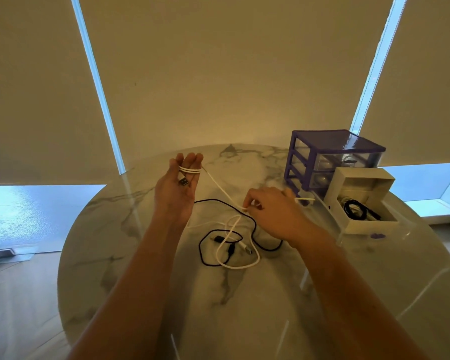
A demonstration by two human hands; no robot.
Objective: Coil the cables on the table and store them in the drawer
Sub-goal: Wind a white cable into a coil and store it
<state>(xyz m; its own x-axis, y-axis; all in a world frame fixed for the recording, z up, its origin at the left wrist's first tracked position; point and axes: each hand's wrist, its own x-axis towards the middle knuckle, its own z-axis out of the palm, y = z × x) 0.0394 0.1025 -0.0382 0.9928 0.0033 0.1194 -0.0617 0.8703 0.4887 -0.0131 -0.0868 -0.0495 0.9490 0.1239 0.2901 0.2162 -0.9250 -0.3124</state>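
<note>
Head view: left hand (pixel 176 187) fingers straight, white cable (pixel 220 188) looped around; right hand (pixel 270 211) fingers pinch cable.

**My bare arms and hands**

Both my forearms come into view from the lower edge, and both are bare from elbow to wrist: no sleeve shows anywhere on them. My left hand (pixel 177 183) carries no ring, watch or band that I can make out. My right hand (pixel 272 213) is the same, with the wrist uncovered and the fingers plain. My nails look short, though they are too small to judge closely.
</note>
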